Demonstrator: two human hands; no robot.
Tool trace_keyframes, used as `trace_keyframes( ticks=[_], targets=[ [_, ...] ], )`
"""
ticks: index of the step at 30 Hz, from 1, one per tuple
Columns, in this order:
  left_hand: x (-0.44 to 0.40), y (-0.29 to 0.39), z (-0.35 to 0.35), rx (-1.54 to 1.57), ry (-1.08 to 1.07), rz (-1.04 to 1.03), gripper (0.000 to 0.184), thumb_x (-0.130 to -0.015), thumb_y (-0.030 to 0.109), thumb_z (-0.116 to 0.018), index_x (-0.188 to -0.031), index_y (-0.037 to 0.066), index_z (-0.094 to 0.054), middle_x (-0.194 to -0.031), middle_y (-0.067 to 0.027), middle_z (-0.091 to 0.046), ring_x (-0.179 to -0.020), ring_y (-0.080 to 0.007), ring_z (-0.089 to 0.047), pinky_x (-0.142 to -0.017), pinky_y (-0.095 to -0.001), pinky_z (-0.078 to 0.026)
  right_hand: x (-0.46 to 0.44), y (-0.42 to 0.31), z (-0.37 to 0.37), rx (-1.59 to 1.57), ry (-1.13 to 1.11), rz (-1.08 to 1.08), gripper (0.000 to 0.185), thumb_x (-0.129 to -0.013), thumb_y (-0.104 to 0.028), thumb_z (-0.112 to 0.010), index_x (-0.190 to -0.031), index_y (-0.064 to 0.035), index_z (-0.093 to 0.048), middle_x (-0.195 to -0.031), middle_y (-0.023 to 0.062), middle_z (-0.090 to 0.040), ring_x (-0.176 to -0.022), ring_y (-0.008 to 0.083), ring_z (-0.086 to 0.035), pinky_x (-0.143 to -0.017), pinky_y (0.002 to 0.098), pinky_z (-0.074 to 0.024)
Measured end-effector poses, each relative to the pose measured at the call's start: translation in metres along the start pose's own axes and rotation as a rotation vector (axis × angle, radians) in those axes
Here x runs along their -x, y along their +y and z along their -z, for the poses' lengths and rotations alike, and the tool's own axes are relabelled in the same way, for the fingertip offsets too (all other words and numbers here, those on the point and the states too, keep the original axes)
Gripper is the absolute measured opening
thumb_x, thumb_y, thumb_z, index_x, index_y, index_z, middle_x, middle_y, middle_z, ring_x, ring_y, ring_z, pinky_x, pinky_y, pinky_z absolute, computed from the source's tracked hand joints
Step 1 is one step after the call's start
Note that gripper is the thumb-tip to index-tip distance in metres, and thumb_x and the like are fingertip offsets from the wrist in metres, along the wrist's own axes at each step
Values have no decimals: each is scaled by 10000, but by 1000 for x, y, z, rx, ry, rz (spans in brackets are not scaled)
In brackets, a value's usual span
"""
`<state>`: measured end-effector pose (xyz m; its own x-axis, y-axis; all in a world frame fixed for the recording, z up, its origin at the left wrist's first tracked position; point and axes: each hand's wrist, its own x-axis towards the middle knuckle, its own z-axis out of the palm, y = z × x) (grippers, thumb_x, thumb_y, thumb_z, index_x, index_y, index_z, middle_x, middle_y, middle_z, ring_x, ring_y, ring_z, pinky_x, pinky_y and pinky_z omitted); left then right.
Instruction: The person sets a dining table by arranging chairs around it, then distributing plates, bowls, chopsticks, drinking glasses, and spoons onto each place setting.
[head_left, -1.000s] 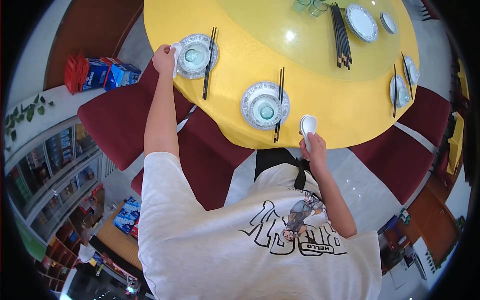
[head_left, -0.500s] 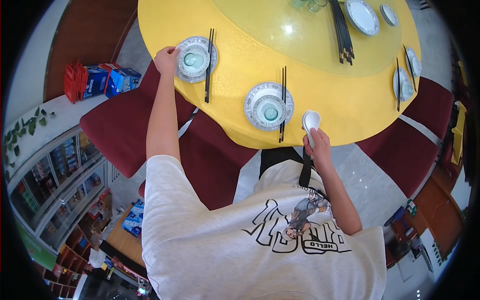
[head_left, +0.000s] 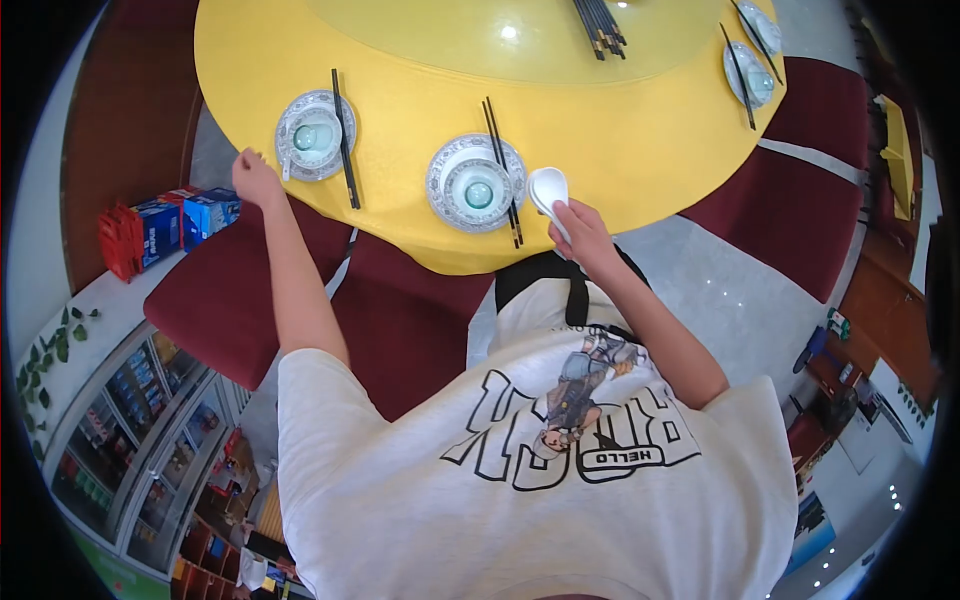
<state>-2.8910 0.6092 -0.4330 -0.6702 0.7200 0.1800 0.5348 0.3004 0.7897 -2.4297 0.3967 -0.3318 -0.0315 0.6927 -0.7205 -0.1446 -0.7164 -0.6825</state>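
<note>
My left hand [head_left: 258, 178] is just off the left place setting, its fingers loosely curled with nothing visible in them. Beside it, a patterned plate [head_left: 345, 105] carries a bowl with a greenish glass [head_left: 305, 137] in it. A white soup spoon [head_left: 287, 160] rests at that bowl's left side, its handle toward my hand. My right hand [head_left: 585, 235] grips white soup spoons [head_left: 548, 188], apparently stacked, by their handles near the table edge. Left of them is another patterned plate [head_left: 437, 165] with a bowl and a glass [head_left: 478, 195]. Black chopsticks [head_left: 502, 170] lie across its right side.
The round table has a yellow cloth [head_left: 620, 150] and a glass turntable holding a bundle of black chopsticks [head_left: 600, 28]. More chopsticks [head_left: 344, 140] lie by the left plate. Further settings [head_left: 748, 75] stand at right. Dark red chairs [head_left: 405, 310] surround the table.
My left hand has drawn away from the left bowl, where a white spoon now shows. My right hand still holds the spoons, now closer to the middle plate. The view has shifted.
</note>
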Motion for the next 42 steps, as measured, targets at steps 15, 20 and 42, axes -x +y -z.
trace_keyframes(
  ticks=[15,20,42],
  targets=[
    [353,146,55,737,-583,468,171,-887,138,-623,-985,3,-586,-716,4,-556,-602,-53,-512,-505,-194,-385,3,19,-46,614,-136,335,303,-916,-259,-566,-993,29,-507,-715,129,-562,-636,202,-563,-594,337,-445],
    [343,135,64,539,-574,418,149,-867,112,-639,-895,-33,-619,-730,-54,-634,-609,-84,-591,-532,-222,-472,0,30,-57,778,-155,594,342,-928,-291,-533,-1063,18,-477,-715,137,-568,-651,209,-584,-608,368,-456],
    [213,58,-4,-178,-550,-164,236,-868,186,-570,-1010,5,-620,-915,-206,-644,-871,-380,-608,-761,-439,-469,4,17,-14,-48,93,197,188,-966,-215,-445,-893,-50,-497,-627,-5,-489,-472,65,-411,-430,214,-333]
  ],
)
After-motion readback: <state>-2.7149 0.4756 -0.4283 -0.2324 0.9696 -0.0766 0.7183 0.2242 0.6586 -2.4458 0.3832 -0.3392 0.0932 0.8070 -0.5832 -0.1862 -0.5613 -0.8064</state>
